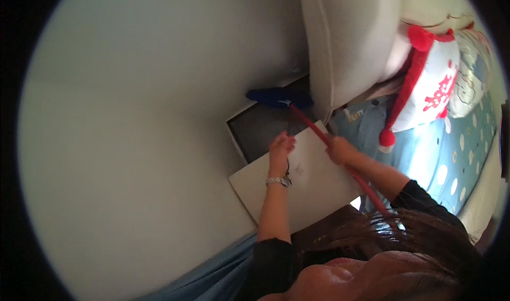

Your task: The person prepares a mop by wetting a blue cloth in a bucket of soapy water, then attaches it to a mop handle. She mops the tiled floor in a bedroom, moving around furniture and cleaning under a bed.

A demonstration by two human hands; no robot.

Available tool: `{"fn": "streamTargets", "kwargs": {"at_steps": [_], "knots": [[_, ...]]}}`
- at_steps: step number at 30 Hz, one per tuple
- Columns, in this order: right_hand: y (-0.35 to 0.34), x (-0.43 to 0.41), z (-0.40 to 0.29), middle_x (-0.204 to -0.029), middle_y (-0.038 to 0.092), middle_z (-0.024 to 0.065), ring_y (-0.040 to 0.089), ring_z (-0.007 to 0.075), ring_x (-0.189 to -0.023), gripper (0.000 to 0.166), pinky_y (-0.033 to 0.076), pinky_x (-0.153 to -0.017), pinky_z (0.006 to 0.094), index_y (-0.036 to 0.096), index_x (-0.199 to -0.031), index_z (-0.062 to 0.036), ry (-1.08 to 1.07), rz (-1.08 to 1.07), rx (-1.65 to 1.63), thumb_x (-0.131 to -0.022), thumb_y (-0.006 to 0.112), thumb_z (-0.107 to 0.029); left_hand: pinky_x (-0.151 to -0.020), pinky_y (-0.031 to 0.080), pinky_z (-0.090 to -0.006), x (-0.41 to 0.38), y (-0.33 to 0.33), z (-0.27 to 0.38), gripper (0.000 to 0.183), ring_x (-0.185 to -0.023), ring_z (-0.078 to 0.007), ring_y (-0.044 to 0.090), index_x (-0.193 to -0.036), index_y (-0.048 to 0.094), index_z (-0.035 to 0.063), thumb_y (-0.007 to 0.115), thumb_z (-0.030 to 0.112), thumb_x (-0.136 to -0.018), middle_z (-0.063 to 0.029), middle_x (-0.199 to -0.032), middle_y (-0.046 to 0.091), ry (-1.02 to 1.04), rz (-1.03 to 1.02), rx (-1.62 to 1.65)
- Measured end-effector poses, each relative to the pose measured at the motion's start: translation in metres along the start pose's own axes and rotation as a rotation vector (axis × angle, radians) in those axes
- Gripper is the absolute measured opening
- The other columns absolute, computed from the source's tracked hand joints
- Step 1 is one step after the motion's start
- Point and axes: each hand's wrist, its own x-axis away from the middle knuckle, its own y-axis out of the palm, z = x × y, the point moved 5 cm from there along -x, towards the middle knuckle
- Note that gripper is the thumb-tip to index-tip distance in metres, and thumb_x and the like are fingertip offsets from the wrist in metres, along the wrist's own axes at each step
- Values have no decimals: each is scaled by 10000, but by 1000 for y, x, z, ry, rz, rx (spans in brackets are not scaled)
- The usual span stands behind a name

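A red pole (363,180) with a blue fabric head (271,96), like a mop or duster, runs diagonally across the view. My right hand (342,149) grips the pole partway along. The lower end of the pole passes behind hair near the bottom. The blue head is at the dark recess (255,129) beside the wall. My left hand (282,149), with a bracelet at its wrist, is raised over the edge of a white panel (314,181), apart from the pole. Its fingers are blurred and partly curled; whether they hold something cannot be told.
A pale wall (119,121) fills the left side. At the top right stands a cream padded headboard (354,34). A red and white pillow (434,82) lies on teal dotted bedding (450,157). Blue-grey cloth (207,271) hangs at the bottom.
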Motion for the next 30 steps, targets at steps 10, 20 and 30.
{"fn": "streamTargets", "kwargs": {"at_steps": [10, 20, 30], "knots": [[27, -171, 17, -949, 651, 241, 651, 388, -892, 307, 524, -738, 482, 570, -1047, 45, -141, -122, 409, -794, 623, -120, -753, 526, -289, 106, 2, -85, 334, -861, -181, 647, -1198, 575, 6, 568, 223, -944, -151, -1001, 675, -248, 52, 27], [13, -46, 40, -676, 616, 133, 610, 210, -526, 121, 482, -428, 336, 573, -882, 28, 340, -447, -797, -779, 621, -12, -962, 436, -373, 140, 62, 25, 488, -1107, -250, 557, -1308, 472, 27, 621, 146, -859, -137, -1202, 585, 253, -302, -436], [18, -39, -82, -602, 570, 120, 538, 191, -436, 59, 424, -366, 332, 545, -781, 10, 281, -13, -944, -765, 601, 18, -949, 429, -483, 224, 87, 142, 274, -967, -299, 568, -977, 570, 42, 712, 154, -772, -124, -997, 586, 1071, -215, -439]]}}
